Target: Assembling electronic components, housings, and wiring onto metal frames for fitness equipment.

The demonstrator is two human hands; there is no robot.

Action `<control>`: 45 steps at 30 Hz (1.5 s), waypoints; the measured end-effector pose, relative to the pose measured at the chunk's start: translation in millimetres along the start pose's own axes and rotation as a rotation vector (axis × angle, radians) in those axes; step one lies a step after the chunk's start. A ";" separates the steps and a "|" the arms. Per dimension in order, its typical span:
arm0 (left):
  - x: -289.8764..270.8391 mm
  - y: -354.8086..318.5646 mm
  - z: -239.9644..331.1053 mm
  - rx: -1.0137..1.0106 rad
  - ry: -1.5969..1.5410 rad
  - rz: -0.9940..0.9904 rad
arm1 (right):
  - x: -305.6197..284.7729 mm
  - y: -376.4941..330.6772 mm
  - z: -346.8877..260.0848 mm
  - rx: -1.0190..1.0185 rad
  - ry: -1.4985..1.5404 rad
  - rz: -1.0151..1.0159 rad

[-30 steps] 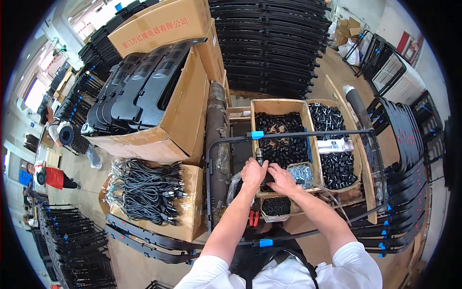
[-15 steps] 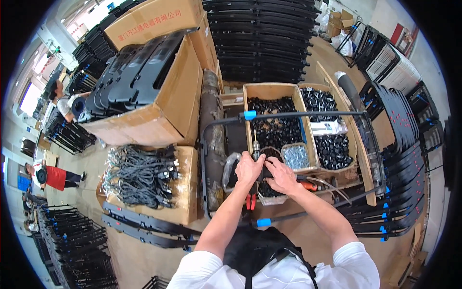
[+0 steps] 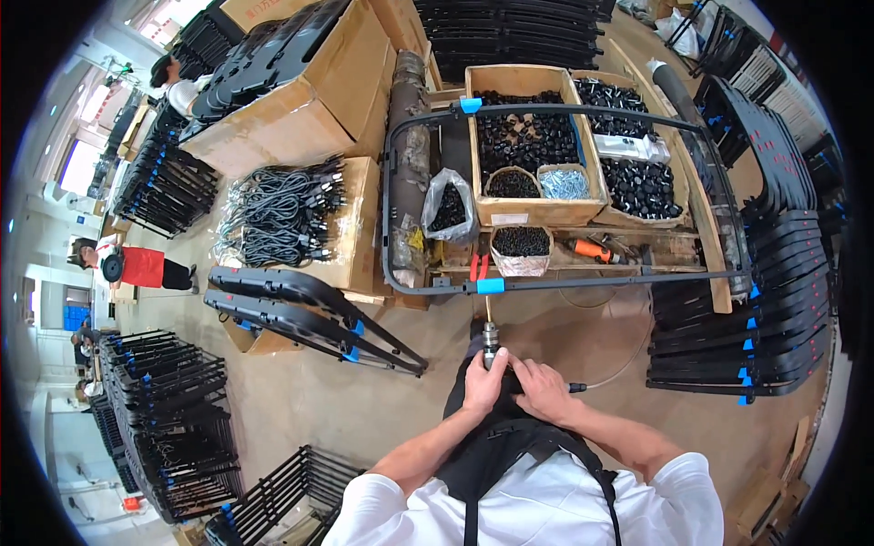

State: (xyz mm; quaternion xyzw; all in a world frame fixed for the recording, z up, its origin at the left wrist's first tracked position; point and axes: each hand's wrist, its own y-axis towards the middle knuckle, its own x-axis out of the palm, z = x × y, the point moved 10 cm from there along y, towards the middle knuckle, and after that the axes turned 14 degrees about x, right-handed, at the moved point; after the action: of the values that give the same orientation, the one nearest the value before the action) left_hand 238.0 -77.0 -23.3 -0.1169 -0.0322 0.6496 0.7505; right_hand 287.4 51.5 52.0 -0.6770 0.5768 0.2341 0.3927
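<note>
In front of my body, my left hand (image 3: 481, 387) is closed around a power screwdriver (image 3: 491, 338) with a silver chuck and a long brass-coloured bit. My right hand (image 3: 543, 389) is closed beside it on the same tool, whose rear end is mostly hidden. A thin hose (image 3: 619, 371) runs off to the right of the hands. The bit points away from me, its tip at a blue clip (image 3: 490, 286) on the near bar of a black rectangular frame (image 3: 574, 282). At the far bar sits another blue clip (image 3: 470, 106).
Inside the frame stand wooden bins (image 3: 537, 215) of black parts, a plastic bag (image 3: 448, 217) and a paper bag (image 3: 523, 266) of small black pieces. Red-handled pliers (image 3: 479, 267) and an orange-handled tool (image 3: 592, 249) lie nearby. Bundled cables (image 3: 284, 214) cover a carton. Two people are at left.
Both hands, holding the screwdriver, have come back toward my body, from over the bins inside the frame to the near bar. The view has shifted, so the frame sits higher.
</note>
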 end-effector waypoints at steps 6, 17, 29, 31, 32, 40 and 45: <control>-23.1 8.8 -42.6 -0.082 0.006 0.050 | 39.3 17.8 2.8 -0.004 0.021 0.018; -40.3 23.4 -25.7 -0.061 0.110 -0.028 | 44.2 25.1 -11.6 0.037 0.045 0.025; -41.0 35.2 -15.4 -0.021 0.167 -0.032 | 45.9 34.9 -14.3 0.034 0.017 -0.023; -41.5 37.7 -18.8 -0.024 0.184 -0.043 | 36.7 34.6 -21.6 0.014 -0.011 0.015; -41.2 38.3 -21.2 -0.030 0.206 -0.055 | 33.7 35.1 -24.2 0.013 -0.013 0.017; -43.7 46.2 -14.9 0.005 0.363 -0.019 | 35.0 44.0 -18.5 0.129 -0.082 -0.065; -42.9 49.1 -12.3 -0.025 0.363 -0.032 | 43.1 47.7 -16.9 0.119 -0.093 -0.079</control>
State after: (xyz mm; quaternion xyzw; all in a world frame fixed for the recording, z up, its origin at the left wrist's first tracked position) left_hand 186.4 -114.5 -41.5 -0.2412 0.0940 0.6052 0.7528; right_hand 248.8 10.9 16.1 -0.6630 0.5435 0.2148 0.4678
